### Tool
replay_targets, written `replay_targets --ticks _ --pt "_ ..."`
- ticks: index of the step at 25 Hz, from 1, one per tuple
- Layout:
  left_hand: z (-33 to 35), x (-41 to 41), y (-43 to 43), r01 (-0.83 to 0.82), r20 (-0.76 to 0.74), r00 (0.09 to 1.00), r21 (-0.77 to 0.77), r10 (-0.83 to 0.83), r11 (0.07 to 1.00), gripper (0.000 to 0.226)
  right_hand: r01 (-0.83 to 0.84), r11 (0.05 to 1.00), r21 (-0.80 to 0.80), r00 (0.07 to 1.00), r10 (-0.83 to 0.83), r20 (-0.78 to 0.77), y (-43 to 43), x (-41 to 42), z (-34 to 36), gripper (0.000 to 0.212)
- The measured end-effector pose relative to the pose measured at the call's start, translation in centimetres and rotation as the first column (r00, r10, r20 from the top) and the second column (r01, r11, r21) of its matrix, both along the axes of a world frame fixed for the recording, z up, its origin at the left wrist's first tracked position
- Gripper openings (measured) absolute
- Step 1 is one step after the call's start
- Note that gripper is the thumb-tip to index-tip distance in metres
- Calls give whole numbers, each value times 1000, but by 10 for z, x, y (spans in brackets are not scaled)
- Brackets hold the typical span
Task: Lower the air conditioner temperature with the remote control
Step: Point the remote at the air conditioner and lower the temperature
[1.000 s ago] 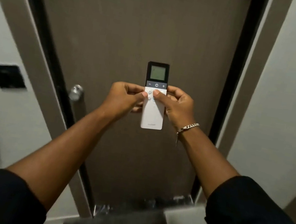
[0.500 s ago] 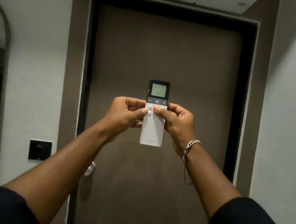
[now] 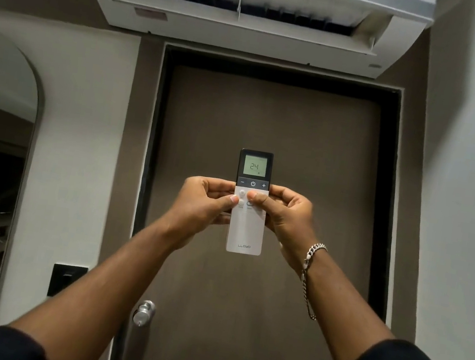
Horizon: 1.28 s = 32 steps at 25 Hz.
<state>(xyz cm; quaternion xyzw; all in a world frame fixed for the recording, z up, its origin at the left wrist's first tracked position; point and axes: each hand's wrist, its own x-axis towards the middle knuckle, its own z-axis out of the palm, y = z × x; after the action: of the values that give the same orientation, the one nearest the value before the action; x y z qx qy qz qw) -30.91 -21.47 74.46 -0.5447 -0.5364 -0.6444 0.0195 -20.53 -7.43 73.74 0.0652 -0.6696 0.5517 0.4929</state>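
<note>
White slab remote (image 3: 246, 228) with dark top, display reading 24, held upright before the brown door (image 3: 269, 129); left hand (image 3: 201, 205) and right hand (image 3: 283, 215) fingers clasp its edges, thumbs covering some buttons. Air conditioner (image 3: 244, 9) overhead, top cut off, louvre open.

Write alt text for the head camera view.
Two hands, left hand and right hand, hold a white remote upright, its screen reading 24, before a brown door. An air conditioner hangs above.
</note>
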Motion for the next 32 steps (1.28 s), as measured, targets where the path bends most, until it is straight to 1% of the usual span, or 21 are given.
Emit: replay_targets --ticks 2,6,12,16,21,26,30,32 --pt "2 -1 0 1 -4 1000 6 -1 1000 30 -2 1000 1 1000 2 -3 1 -1 2 29" --pt "3 -2 1 8 -7 1000 13 -8 1000 31 6 1000 16 1000 -6 4 3 -2 6 42" --pt "3 -5 0 13 -3 1000 26 -13 1000 30 -20 1000 20 1000 20 3 2 -1 7 44" --pt "4 -4 1 4 -7 1000 19 -3 1000 32 -33 999 11 999 33 0 1 1 7 38" --pt "6 2 2 13 -8 1000 14 -12 1000 32 -28 999 19 1000 28 -6 4 4 7 43" --pt "11 9 1 -8 -36 999 11 9 1000 30 -31 999 22 999 31 -27 5 9 9 33" --pt "11 13 1 -2 -51 999 9 3 1000 29 -29 999 23 999 30 -35 5 10 10 38" --pt "11 13 1 -10 -44 999 15 10 1000 31 -42 999 19 998 42 -35 6 11 10 33"
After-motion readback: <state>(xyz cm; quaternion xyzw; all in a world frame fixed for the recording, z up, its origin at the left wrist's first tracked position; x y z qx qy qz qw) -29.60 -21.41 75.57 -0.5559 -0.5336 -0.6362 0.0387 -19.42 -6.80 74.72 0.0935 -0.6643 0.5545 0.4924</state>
